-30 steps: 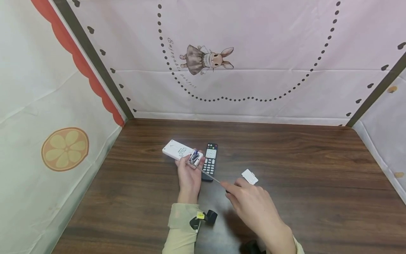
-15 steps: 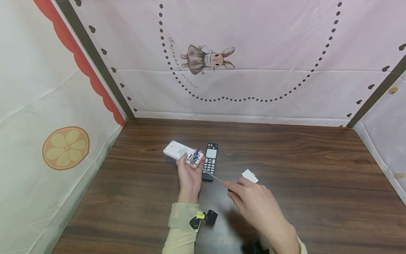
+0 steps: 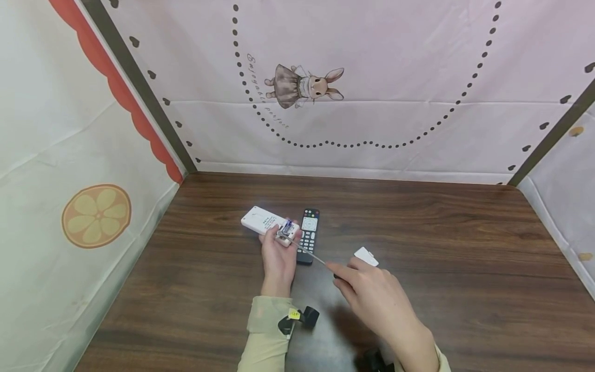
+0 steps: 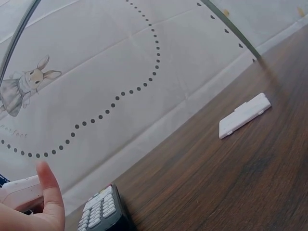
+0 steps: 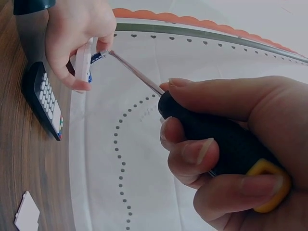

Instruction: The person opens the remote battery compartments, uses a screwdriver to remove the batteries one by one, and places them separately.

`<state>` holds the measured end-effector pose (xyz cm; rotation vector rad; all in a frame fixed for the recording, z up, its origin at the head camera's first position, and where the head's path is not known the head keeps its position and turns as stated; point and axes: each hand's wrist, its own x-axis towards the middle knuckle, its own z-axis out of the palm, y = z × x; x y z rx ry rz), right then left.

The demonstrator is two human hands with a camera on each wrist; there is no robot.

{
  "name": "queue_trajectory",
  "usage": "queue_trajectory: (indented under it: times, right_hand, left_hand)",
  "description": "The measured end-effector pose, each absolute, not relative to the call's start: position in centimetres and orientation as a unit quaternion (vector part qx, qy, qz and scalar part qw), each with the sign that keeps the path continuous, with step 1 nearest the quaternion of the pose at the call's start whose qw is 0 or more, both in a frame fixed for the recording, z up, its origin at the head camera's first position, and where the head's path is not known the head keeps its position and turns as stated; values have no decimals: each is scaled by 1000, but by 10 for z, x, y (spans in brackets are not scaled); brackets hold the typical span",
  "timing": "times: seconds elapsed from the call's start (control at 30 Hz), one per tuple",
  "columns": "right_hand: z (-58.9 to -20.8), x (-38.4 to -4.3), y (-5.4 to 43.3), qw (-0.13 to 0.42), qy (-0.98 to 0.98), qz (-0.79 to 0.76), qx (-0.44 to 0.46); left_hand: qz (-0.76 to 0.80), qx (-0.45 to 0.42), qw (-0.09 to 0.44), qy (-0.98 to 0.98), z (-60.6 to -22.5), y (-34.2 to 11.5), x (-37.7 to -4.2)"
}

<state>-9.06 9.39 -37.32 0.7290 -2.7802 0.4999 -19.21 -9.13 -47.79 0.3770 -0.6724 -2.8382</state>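
My left hand [image 3: 279,261] grips a white remote control [image 3: 260,219], its back turned up and the battery compartment uncovered. Blue-marked batteries [image 3: 288,226] show at the compartment end. In the right wrist view one battery [image 5: 98,57] tilts up out of the remote. A screwdriver [image 3: 310,253] with a black and yellow handle [image 5: 207,130] is held in my right hand [image 3: 378,302], fingers curled round it. Its metal tip meets the end of the tilted battery; exact contact is too small to tell.
A black remote control [image 3: 309,225] lies buttons up on the brown wooden table [image 3: 441,248], just right of the left hand. The white battery cover [image 3: 366,256] lies beyond the right hand. Printed cloth walls [image 3: 395,77] stand at the back and sides.
The white remote has shifted very slightly to the right. The right hand with the screwdriver has also moved a little to the right, the tip staying at the batteries.
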Motion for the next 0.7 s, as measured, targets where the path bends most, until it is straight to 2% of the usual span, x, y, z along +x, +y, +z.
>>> queue_trajectory:
  times: [0.27,0.47,0.6,0.7]
  right_hand:
    - [-373,-91,93,110,-948,171,244]
    - [-373,-93,97,132,-943,175,250]
    - [-374,-94,103,148,-938,189,251]
    - [-373,-96,109,140,-941,199,236]
  left_hand:
    - [-957,143,94,-236,-478,-88,-193]
    - [-960,139,93,-226,-477,-88,-193]
    - [-957,136,84,-240,-478,-88,-192]
    - [-952,137,69,-266,-478,-87,-191]
